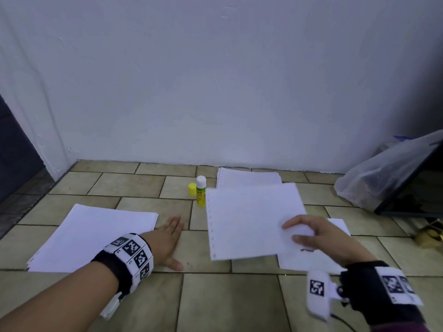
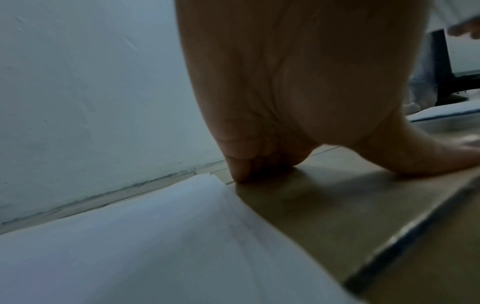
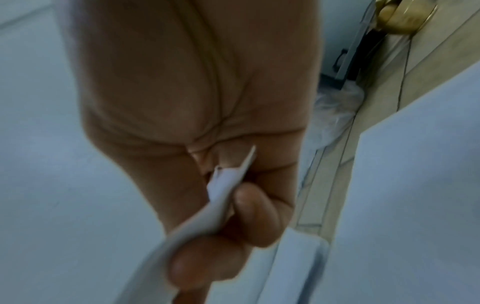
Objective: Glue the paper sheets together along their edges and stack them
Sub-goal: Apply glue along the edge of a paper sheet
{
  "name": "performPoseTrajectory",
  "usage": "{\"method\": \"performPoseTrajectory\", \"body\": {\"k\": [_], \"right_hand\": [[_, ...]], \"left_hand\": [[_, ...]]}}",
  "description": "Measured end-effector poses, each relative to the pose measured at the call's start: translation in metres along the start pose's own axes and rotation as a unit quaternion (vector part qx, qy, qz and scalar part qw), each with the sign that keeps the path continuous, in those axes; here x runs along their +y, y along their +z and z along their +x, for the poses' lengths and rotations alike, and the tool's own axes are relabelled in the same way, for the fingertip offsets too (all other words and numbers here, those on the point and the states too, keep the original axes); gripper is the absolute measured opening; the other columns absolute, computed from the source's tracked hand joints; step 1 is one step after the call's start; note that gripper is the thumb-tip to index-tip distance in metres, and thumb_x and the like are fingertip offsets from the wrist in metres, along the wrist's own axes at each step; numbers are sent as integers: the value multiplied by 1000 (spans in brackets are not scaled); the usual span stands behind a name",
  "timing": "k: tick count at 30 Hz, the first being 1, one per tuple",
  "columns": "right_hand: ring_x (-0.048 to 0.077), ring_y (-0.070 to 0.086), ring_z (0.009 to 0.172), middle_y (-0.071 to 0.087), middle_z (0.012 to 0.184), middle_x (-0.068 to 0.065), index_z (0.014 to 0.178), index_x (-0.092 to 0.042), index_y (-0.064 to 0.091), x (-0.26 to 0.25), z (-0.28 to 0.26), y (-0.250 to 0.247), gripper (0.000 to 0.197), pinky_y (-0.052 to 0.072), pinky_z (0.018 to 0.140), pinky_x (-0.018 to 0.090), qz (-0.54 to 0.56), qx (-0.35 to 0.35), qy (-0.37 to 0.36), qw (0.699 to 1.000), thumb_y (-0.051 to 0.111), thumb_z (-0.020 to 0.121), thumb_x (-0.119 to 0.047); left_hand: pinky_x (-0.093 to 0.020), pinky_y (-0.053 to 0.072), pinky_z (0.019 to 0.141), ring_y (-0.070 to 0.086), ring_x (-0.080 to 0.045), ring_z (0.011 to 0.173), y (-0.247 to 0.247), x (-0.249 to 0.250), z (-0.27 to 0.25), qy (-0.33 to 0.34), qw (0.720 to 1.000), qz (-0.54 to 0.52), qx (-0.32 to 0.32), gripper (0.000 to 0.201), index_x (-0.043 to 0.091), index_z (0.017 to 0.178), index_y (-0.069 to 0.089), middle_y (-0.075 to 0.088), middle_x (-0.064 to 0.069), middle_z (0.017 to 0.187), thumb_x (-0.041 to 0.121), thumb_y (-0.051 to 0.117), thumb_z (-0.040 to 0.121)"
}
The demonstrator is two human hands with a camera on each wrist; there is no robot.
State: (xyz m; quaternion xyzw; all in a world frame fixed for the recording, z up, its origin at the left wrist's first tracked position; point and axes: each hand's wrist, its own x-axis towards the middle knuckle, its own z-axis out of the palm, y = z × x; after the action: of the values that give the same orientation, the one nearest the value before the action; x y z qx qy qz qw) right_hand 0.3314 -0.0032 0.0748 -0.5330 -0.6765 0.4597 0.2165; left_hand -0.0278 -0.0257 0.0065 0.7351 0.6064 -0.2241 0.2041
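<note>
Right hand [image 1: 318, 236]: pinches the sheet [image 1: 249, 221] by its right edge, above the floor [image 1: 215, 298].
Left hand [image 1: 167, 240]: flat on the tiles, fingers straight, beside the stack [image 1: 96, 236].
Glue stick [image 1: 201, 190]: upright, between the papers.

I count two hands: my left hand [image 1: 167, 238] and my right hand [image 1: 318, 236]. One punched sheet [image 1: 249, 221] is in my right hand. On the floor lie three lots of paper: one stack at my left [image 1: 96, 236], one stack by the wall [image 1: 249, 178], and one sheet or thin pile under my right hand [image 1: 309, 259]; how many sheets each holds I cannot tell. There is one glue stick [image 1: 201, 191], one yellow cap [image 1: 192, 189], and one plastic bag [image 1: 378, 176].
</note>
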Motion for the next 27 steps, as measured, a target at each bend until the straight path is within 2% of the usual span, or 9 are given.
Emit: {"method": "performPoseTrajectory", "body": {"k": [2, 4, 8, 12, 16, 19, 20, 22, 27], "right_hand": [[5, 58, 70, 68, 103, -4, 94, -14, 69, -3, 4, -16, 25, 49, 60, 17, 49, 46, -25, 997, 60, 85, 8], [4, 57, 68, 68, 96, -4, 93, -16, 68, -7, 19, -27, 27, 47, 57, 14, 82, 98, -47, 991, 59, 86, 8], [9, 53, 63, 65, 92, -3, 91, -21, 66, -16, 71, -32, 28, 46, 59, 15, 34, 163, -40, 985, 59, 86, 5], [14, 56, 65, 62, 82, 2, 97, -19, 65, -21, 122, -24, 27, 46, 68, 23, -108, 151, 13, 983, 58, 83, 3], [20, 62, 83, 65, 92, 0, 84, -30, 63, -19, 159, -17, 29, 51, 77, 27, -241, 120, 67, 961, 59, 77, -2], [13, 56, 67, 62, 76, -2, 93, -21, 63, -14, 173, -10, 26, 45, 59, 23, -286, 84, 101, 949, 55, 81, 1], [13, 55, 63, 62, 80, 1, 92, -19, 61, -10, 177, -6, 25, 41, 53, 21, -289, 75, 105, 949, 54, 82, 3], [18, 55, 70, 62, 100, 7, 93, -19, 57, 0, 183, 0, 23, 38, 51, 19, -307, 62, 115, 943, 56, 82, 1], [20, 55, 82, 43, 126, 9, 99, -24, 58, 15, 190, 7, 27, 43, 70, 26, -381, 66, 147, 911, 74, 78, -18]], "left_hand": [[-34, 3, 119, -18, -27, 146, -1, 3, 0, -10, 1000, 15, 2, 113, -1, 147, -20, -26, -19, 155, 60, 54, 87], [-35, 3, 120, -17, -29, 146, -5, 7, 0, -21, 999, 34, 2, 113, -3, 147, -18, -23, -21, 155, 60, 54, 87], [-40, 6, 121, -12, -33, 147, -14, 16, -1, -34, 997, 67, -4, 115, -6, 147, -15, -16, -23, 157, 59, 57, 86], [-43, 9, 121, -9, -36, 146, -14, 21, 6, -47, 994, 103, -3, 117, -9, 146, -13, -11, -25, 157, 63, 56, 84], [-42, 9, 121, -10, -33, 147, -11, 23, 10, -74, 993, 96, -4, 119, -6, 147, -14, -13, -22, 157, 58, 62, 83], [-43, 9, 121, -13, -34, 146, -10, 23, 15, -81, 992, 97, -12, 122, -6, 146, -17, -16, -22, 157, 56, 66, 82], [-44, 9, 121, -14, -34, 146, -9, 22, 17, -84, 991, 98, -20, 123, -6, 145, -18, -17, -22, 156, 56, 66, 81], [-45, 9, 120, -16, -35, 145, -8, 21, 21, -87, 991, 101, -31, 125, -6, 145, -19, -19, -23, 156, 57, 66, 80], [-44, 0, 120, -14, -40, 144, -13, 24, 23, -81, 986, 135, -46, 121, -9, 144, -17, -17, -27, 155, 57, 63, 83]]}}
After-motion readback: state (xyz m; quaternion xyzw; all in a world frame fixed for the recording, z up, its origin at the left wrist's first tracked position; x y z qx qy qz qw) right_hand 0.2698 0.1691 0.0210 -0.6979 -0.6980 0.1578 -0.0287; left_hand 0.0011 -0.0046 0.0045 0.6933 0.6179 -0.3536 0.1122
